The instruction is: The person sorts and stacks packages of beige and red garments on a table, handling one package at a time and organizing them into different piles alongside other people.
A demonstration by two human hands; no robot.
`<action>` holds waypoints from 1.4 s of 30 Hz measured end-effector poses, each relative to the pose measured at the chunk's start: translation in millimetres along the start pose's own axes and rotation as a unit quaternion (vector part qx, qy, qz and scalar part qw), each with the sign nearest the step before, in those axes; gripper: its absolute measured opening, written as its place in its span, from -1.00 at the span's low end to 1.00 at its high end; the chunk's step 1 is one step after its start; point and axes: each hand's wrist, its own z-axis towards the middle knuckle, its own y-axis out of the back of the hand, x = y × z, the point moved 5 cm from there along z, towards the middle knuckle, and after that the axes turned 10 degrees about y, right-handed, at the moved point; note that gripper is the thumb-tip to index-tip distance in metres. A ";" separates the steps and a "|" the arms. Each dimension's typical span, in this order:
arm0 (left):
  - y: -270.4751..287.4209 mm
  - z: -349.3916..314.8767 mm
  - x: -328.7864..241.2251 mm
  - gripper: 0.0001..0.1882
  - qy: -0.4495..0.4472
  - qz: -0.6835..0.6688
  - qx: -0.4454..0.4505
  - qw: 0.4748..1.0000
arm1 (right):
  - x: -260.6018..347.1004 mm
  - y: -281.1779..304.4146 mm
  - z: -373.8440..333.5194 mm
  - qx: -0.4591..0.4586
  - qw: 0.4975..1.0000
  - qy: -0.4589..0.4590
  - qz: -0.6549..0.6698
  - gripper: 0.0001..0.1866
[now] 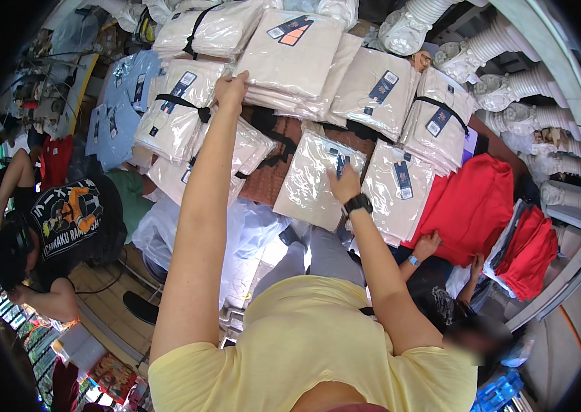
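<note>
My left hand [231, 91] reaches forward and is closed on the near left corner of a stack of folded cream garments in clear plastic bags [294, 58]. The top bag carries a dark tag and an orange label. Closer to me, my right hand [346, 185], with a black watch on its wrist, rests on a single bagged cream garment [311, 182]. Its fingers are stretched toward the dark tag on that bag and partly cover it. Just right of this hand lies another bagged cream garment [397, 185].
Cream bundles tied with black straps [173, 113] stand left, and another [438, 120] right. Light blue garments [122, 96] lie far left. At right, another person's hands touch red fabric [465, 199]. Wrapped white stacks [489, 48] line the right side. Someone in black [77, 216] sits left.
</note>
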 end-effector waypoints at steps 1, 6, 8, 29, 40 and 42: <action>-3.6 -2.3 -2.4 -0.55 -0.006 -0.024 0.022 0.999 | 18.1 11.1 18.9 -0.081 0.993 0.078 0.041 -0.31; -30.2 -48.9 -11.3 -0.61 -0.029 -0.130 0.147 0.980 | 75.1 69.5 144.5 -0.081 0.893 0.021 0.442 -0.42; -16.7 -71.3 0.6 -0.51 -0.011 -0.156 0.240 0.958 | 104.0 71.8 140.9 0.011 0.824 -0.056 0.564 -0.37; 44.5 -293.5 306.2 -0.66 0.395 -0.141 0.352 0.837 | 75.9 9.5 116.1 0.451 0.805 0.266 -0.278 -0.51; 22.8 -283.1 376.1 -0.62 0.449 -0.189 0.128 0.864 | 177.4 55.5 80.8 -0.121 0.956 0.268 -0.022 -0.69; 28.3 -276.8 395.4 -0.55 0.464 -0.172 0.161 0.854 | 168.2 75.4 127.6 -0.228 0.954 0.195 0.030 -0.61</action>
